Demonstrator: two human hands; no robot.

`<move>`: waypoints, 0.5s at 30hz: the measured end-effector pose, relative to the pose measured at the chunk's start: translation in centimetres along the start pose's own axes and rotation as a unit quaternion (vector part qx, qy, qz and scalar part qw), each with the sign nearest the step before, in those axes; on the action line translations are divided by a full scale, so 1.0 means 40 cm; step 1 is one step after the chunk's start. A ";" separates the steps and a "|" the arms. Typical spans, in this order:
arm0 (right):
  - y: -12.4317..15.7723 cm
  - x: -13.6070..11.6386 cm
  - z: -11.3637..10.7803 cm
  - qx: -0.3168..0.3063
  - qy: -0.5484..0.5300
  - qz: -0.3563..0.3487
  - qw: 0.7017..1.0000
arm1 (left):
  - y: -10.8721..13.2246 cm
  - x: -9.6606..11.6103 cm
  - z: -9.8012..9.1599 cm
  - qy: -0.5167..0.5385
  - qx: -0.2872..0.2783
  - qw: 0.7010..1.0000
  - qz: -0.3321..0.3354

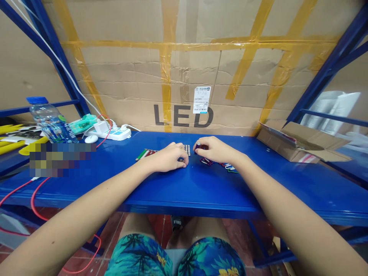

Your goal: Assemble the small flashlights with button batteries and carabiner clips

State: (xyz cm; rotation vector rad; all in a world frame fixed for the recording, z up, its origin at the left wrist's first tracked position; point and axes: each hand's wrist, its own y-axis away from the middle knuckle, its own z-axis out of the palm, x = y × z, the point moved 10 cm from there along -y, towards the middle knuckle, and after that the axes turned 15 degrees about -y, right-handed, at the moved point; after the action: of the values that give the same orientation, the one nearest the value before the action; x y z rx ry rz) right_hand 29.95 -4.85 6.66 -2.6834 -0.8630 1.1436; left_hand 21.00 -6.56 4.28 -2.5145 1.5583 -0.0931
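Note:
Between the thumb and fingers of my right hand (pixel 212 149) is a small dark cylinder with a silver end (pixel 197 146). My left hand (pixel 171 158) rests low over the blue tabletop with its fingers curled in; what they hold, if anything, I cannot make out. Just behind its fingertips stand small round silver pieces (pixel 187 148) in close rows. Slim coloured metal sticks (pixel 144 154), green and red among them, lie to the left of that hand, partly covered by it. Below my right hand are dark red and purple clip-like pieces (pixel 205 161), with white and green wire-like loops (pixel 230 168) beside its wrist.
A blue-capped water bottle (pixel 51 122), a white power strip (pixel 116 133) and a white mouse (pixel 91 139) occupy the left, with red cables trailing off. An open cardboard box (pixel 299 142) sits at the right. A large taped carton (pixel 138 84) walls off the back.

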 end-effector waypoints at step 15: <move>-0.010 -0.016 0.016 0.011 -0.039 -0.104 0.994 | 0.064 0.007 -0.163 0.016 0.353 0.935 -0.019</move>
State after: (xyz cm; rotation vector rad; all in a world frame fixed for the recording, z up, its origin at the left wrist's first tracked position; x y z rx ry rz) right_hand 28.98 -4.94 6.73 -2.4755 -1.1052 1.2076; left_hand 17.91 -8.70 10.21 -1.9677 1.1897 -0.5883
